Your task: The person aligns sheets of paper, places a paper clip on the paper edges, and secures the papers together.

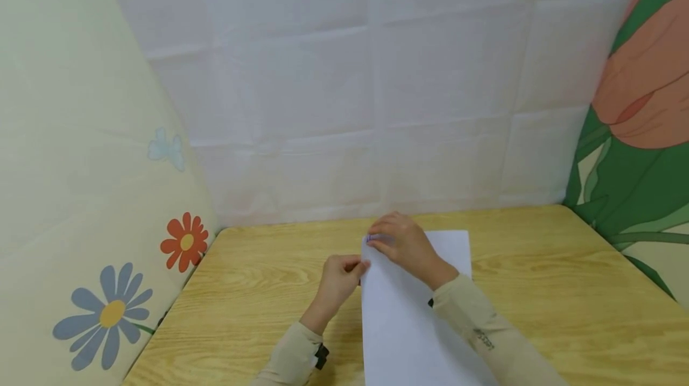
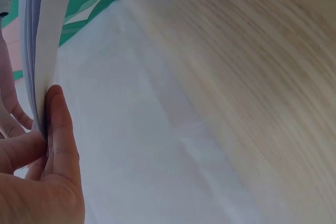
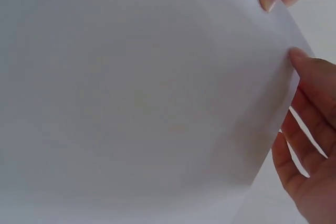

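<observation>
White paper sheets [image 1: 401, 320] are held up above the wooden table, running from the middle toward the near edge. In the left wrist view their layered edge [image 2: 50, 35] shows several sheets together. My left hand [image 1: 339, 281] pinches that left edge between thumb and fingers. Higher up, my right hand [image 1: 406, 248] grips the top left corner; in the right wrist view its thumb [image 3: 310, 64] lies on the front face and the other fingers are behind. A small bluish mark or object shows by the right fingertips in the head view, too small to identify.
Beneath is a wood-grain table [image 1: 258, 296]. A creased white cloth [image 1: 323, 93] hangs behind it. Flower-printed cloths stand on the left [image 1: 97, 182] and right [image 1: 640, 176]. Each sleeve has a dark device [image 1: 321, 356] near the wrist.
</observation>
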The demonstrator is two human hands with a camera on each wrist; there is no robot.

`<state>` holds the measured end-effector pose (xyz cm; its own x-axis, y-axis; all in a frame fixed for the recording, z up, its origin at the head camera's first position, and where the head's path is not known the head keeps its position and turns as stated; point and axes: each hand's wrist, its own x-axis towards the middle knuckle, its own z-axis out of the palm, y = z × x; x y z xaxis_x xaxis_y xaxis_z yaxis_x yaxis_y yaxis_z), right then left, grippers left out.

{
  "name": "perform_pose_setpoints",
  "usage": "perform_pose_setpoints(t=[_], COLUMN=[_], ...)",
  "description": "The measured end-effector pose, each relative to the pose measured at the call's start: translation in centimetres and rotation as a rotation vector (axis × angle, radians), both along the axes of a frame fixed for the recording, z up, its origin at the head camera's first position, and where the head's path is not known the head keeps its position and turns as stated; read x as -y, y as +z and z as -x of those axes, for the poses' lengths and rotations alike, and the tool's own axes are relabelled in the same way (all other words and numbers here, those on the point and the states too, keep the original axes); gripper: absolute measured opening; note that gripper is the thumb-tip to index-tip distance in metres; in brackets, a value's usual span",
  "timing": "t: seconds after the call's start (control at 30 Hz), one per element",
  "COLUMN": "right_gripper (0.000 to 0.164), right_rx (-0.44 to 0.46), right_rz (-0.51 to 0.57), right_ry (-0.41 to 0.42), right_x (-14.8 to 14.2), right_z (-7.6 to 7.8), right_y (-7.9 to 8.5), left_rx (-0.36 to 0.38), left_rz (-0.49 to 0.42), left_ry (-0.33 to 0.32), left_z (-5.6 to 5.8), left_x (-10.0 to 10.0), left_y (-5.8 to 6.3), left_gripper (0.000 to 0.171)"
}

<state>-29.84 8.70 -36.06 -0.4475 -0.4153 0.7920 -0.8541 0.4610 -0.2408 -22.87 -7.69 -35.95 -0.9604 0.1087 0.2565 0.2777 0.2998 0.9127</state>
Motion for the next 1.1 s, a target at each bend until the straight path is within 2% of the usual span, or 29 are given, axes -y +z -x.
perform_pose_setpoints(t=[0.1,0.3,0.4,0.63,0.8,0.87,0.93,1.1], right_gripper=[0.018,0.019,0.019,0.02,0.025,0.029,0.034,0.044], right_rx=[-0.01,-0.039,-0.054,-0.085,-0.059,-0.029,-0.007,0.021], right_rz=[-0.011,-0.029,-0.029,-0.022,-0.034,-0.037,-0.026,0.124], right_ry=[-0.009,-0.003,0.012,0.022,0.012,-0.019,-0.081,-0.304], right_x=[0.1,0.3,0.3,0.3,0.0,-0.5,-1.2,-4.0], right_z=[0.0,-0.1,-0.1,0.1,0.0,-0.1,-0.3,-0.8], right_y=[-0.2,-0.4,-0.4,-0.6,-0.8,-1.0,-1.2,-1.8], left_rx=[-0.008,-0.015,-0.024,-0.034,-0.012,0.007,0.025,0.075], left_rz=[0.006,0.016,0.004,0.001,0.021,0.007,-0.022,-0.047], left_ry=[0.004,0.012,0.002,-0.011,-0.004,0.005,0.01,0.03], left_z=[0.3,2.1,2.6,2.5,1.9,1.9,2.2,3.0], left_x=[0.1,0.7,1.0,1.1,0.9,0.9,1.2,1.9], left_y=[-0.4,-3.0,-3.7,-3.6,-2.5,-2.3,-2.7,-3.7], left_gripper=[0.013,0.013,0.013,0.013,0.014,0.014,0.015,0.017])
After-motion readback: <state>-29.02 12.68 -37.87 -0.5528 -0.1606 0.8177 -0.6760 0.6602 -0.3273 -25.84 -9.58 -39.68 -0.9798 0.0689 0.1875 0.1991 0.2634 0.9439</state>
